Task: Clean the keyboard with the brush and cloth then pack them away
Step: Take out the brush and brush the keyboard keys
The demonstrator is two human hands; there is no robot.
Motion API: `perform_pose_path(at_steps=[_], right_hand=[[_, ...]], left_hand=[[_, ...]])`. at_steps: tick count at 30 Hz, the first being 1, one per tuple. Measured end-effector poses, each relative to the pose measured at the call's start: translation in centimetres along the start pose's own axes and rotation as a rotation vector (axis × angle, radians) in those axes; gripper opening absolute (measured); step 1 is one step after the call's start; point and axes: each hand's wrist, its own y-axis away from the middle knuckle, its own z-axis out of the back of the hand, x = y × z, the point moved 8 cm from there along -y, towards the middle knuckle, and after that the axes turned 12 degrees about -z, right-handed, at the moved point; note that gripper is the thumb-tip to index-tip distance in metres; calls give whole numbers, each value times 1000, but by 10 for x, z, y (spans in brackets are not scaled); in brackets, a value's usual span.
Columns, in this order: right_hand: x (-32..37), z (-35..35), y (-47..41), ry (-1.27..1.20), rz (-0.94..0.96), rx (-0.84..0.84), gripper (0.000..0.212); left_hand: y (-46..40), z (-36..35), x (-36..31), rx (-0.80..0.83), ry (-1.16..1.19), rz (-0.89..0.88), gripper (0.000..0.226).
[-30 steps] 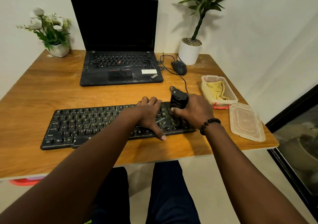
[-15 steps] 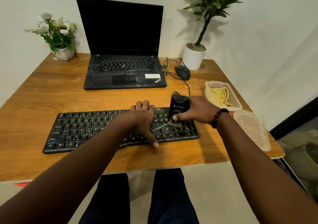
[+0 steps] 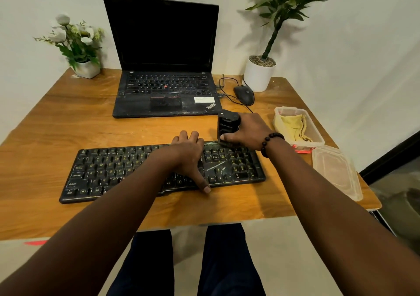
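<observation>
Looking down at the wooden surface (image 3: 68, 125), we see the black keyboard (image 3: 127, 170) lying crosswise in front of us, dusty and streaked with pale marks near its right end. Our left hand (image 3: 188, 157) rests across the keyboard's middle-right part, fingers reaching over its far edge and thumb stretched down past its near edge, so it pins the board without curling round it. Our right hand (image 3: 247, 130), with a beaded bracelet (image 3: 271, 143) at the wrist, has its grip closed round the black brush (image 3: 228, 125), thumb pressed on its lower front; the brush stands upright, its lower end meeting the keyboard's far right edge.

Right of that hand sits a clear plastic container (image 3: 316, 136), open, with the yellow cloth (image 3: 294, 126) crumpled inside. Its lid (image 3: 336, 170) lies flat on the surface just beside it, toward the near right corner.

Farther back an open laptop (image 3: 163, 68) shows a dark screen. A black mouse (image 3: 244, 94) with a trailing cable lies to its right, near a white-potted green plant (image 3: 260, 73). A pot of white flowers (image 3: 78, 43) occupies the far left corner.
</observation>
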Motion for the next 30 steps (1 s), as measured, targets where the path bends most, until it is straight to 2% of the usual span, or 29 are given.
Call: perform_pose_path(at_steps=[5,7,9,12,15,19,21,23,26,27,30], right_hand=[[2,4,-4,71,4,-64,43],[2,-1,-3,-25,9,61,45],[4,-5,0,8,31,126,46],[2,7,-6,104,35,4,40],[3,3,-6,9,43,82,46],[0,5,-7,39,31,6,43],[-2,-1,-4,-64,28,126,46],[3,-8,0,-52,67,195,47],[9,1,-8,46,91,48,43],[10,2,-10,26,90,45,43],[15,-9,-8,-21,102,169,47]], left_hand=[[1,1,-1,21,-1,7,139],[2,1,-2,18,-4,6,137],[3,2,-2,19,-3,6,137],[2,1,-1,30,8,12,140],[3,1,0,25,19,12,139],[3,1,-1,17,20,-2,139],[5,1,2,21,30,-8,141],[10,2,10,35,6,3,143],[14,1,17,69,-27,37,144],[15,-1,17,75,-27,42,144],[13,-1,16,63,-6,41,143]])
